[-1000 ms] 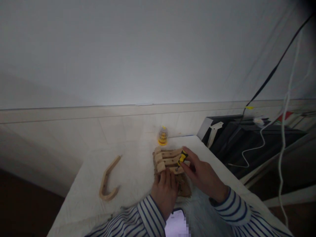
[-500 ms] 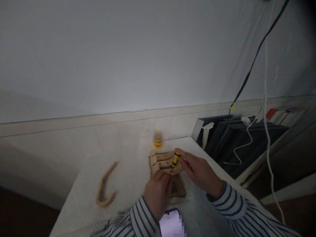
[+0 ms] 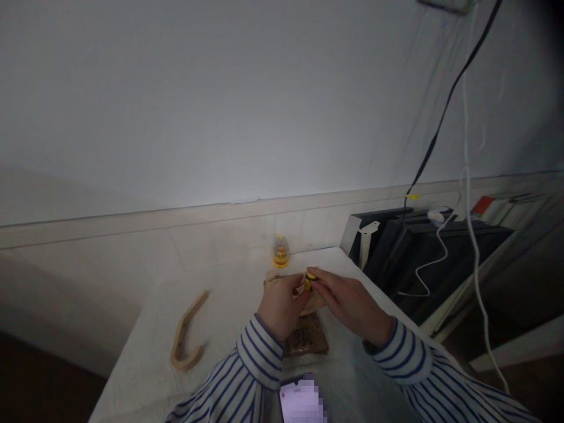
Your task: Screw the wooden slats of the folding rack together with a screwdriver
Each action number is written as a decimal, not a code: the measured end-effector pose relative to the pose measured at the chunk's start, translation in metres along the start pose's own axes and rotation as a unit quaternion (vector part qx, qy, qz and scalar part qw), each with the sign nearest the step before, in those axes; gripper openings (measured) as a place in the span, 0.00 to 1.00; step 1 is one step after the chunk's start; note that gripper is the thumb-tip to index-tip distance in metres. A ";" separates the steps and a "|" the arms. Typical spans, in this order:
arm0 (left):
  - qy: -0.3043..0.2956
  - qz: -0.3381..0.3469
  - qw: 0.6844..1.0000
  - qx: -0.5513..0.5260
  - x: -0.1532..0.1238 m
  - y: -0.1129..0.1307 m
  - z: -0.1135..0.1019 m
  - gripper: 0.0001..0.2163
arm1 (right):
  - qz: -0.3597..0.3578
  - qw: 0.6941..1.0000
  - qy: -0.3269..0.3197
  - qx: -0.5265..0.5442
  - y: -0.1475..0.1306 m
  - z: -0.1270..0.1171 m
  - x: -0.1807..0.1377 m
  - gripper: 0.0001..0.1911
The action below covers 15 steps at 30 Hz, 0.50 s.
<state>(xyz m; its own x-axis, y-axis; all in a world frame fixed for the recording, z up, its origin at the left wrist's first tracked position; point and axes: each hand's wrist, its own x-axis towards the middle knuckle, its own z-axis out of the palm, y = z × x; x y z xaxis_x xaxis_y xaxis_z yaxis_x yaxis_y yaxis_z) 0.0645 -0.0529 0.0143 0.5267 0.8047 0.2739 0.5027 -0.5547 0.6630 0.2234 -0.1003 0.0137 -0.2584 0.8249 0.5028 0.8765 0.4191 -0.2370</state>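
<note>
My right hand (image 3: 348, 302) is closed on a small yellow and black screwdriver (image 3: 309, 278), its tip pointing down at a stack of wooden slats (image 3: 315, 302) on the white table (image 3: 229, 329). My left hand (image 3: 279, 305) lies over the slats with its fingers curled on them, close to the screwdriver. Most of the slats are hidden by both hands. Under the slats lies a flat brown packet (image 3: 306, 341).
A curved wooden piece (image 3: 187, 338) lies at the table's left. A small yellow bit holder (image 3: 281, 252) stands at the far edge. A lit phone (image 3: 302, 402) is near my chest. To the right are black equipment (image 3: 423, 247) and hanging cables (image 3: 467, 176).
My left hand has moved up from the packet onto the slats, toward the screwdriver. My right hand with the screwdriver has shifted slightly left. The view has drifted.
</note>
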 end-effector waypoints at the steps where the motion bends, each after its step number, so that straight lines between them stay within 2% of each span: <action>1: -0.006 0.001 1.000 -0.002 0.002 0.000 0.001 0.09 | -0.003 1.000 -0.003 -0.002 0.000 0.000 0.001 0.18; 10: 0.006 -0.019 1.000 0.015 0.008 -0.004 0.004 0.08 | -0.012 0.999 -0.029 -0.024 -0.004 -0.004 0.011 0.17; 15: 0.009 0.002 1.000 0.004 0.010 -0.004 0.001 0.07 | -0.008 0.999 -0.038 -0.011 -0.002 -0.003 0.013 0.17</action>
<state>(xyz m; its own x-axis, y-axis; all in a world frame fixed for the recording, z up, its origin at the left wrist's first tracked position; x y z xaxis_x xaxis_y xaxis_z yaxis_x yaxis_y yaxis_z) 0.0685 -0.0435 0.0136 0.5165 0.8061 0.2889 0.5054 -0.5594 0.6570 0.2192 -0.0917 0.0237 -0.3022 0.8443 0.4425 0.8805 0.4251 -0.2097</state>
